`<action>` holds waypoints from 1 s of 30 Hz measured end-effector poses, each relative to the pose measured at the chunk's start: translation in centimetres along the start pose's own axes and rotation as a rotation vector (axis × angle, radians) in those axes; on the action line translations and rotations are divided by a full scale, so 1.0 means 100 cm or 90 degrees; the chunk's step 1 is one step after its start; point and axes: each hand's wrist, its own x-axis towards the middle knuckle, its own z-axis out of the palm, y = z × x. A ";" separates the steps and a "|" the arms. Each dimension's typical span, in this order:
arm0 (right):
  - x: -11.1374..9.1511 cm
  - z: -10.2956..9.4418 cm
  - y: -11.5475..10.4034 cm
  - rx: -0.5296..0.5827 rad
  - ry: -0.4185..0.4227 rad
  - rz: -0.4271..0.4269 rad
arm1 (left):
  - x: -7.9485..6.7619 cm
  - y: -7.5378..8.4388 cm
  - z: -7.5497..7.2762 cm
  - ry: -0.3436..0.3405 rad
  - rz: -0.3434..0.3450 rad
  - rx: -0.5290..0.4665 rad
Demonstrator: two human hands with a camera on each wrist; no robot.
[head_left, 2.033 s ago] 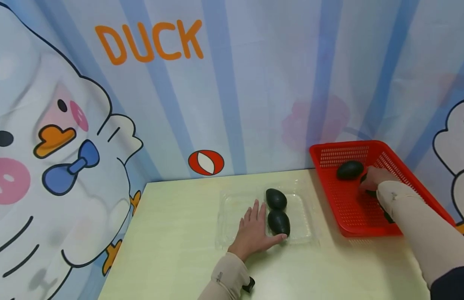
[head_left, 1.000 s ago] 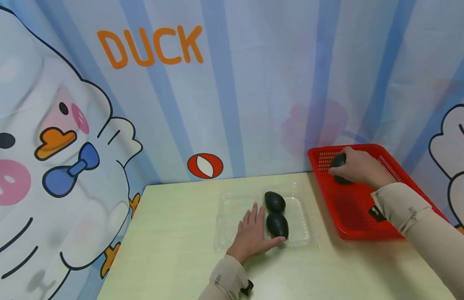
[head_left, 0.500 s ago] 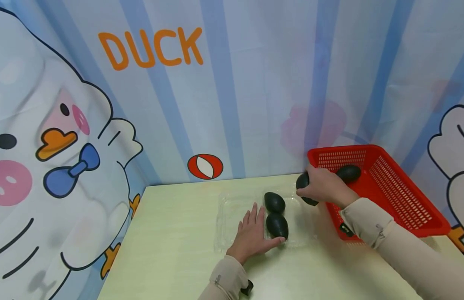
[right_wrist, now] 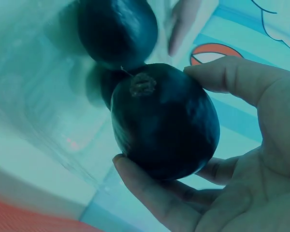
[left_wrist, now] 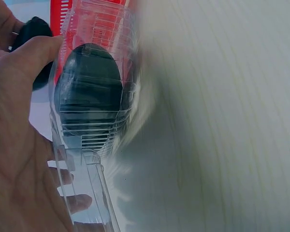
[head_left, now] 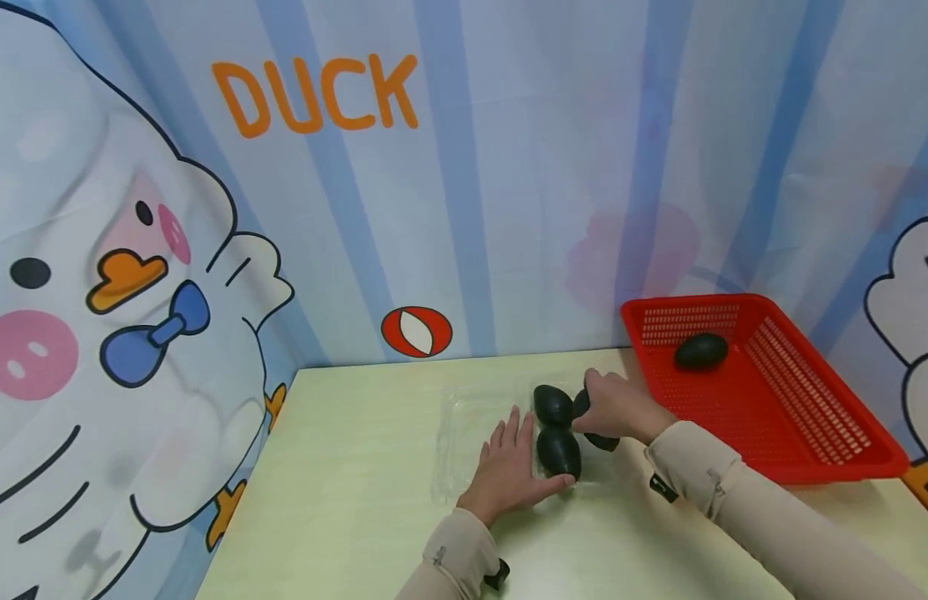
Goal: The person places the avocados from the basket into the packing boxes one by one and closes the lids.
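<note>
1. I see the right hand (head_left: 617,406) gripping one glossy, dark-green, egg-shaped fruit (right_wrist: 164,125) between thumb and fingers. That fruit is over the right half of a clear, ribbed plastic container (head_left: 464,437); I cannot tell whether it touches the container.
2. Just left of it, in line near the container's middle, lie two more such fruits: the far fruit (head_left: 553,406) and the near fruit (head_left: 559,454), end against end. They block the held fruit's left side; whether they touch it, I cannot make out.
3. The left hand (head_left: 504,479) is open, fingers straight and spread over the container's left half, thumb at the lower end of the near fruit. It hides part of that half from me.
4. Close on the right stands a red, slatted plastic basket (head_left: 771,417), with one basket fruit (head_left: 701,352) toward its back.
5. My count: four fruits (one held, two in the container, one in the basket), one container, one basket, two hands.
6. Everything sits on a pale yellow worktop (head_left: 336,467), backed by a blue-striped cloth backdrop (head_left: 524,192) with orange DUCK lettering (head_left: 317,96).
</note>
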 end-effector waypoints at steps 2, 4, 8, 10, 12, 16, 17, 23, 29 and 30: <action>0.001 0.008 0.001 0.001 0.000 0.010 | 0.000 0.001 0.000 0.001 0.001 0.003; 0.003 0.015 0.002 0.002 -0.001 0.015 | 0.000 0.002 0.000 0.001 0.002 0.006; 0.004 0.026 0.005 -0.010 -0.011 0.024 | 0.000 0.003 0.000 0.002 0.003 0.003; 0.004 0.030 0.006 -0.017 -0.013 0.031 | 0.000 0.003 0.001 0.004 0.004 0.000; 0.005 0.032 0.007 -0.022 -0.012 0.036 | 0.000 0.002 0.001 0.007 0.005 -0.004; 0.007 0.034 0.009 -0.034 -0.011 0.028 | 0.000 0.002 -0.001 0.012 0.007 -0.006; 0.007 0.034 0.010 -0.037 -0.011 0.024 | 0.000 0.002 -0.001 0.013 0.007 -0.003; 0.006 0.034 0.010 -0.058 -0.007 0.007 | 0.000 0.002 -0.002 0.011 0.010 -0.002; 0.003 0.031 0.010 -0.087 0.014 -0.008 | 0.000 0.003 -0.002 0.008 0.010 -0.008; 0.003 0.030 0.009 -0.088 0.016 -0.008 | -0.001 0.003 -0.003 0.007 0.010 -0.007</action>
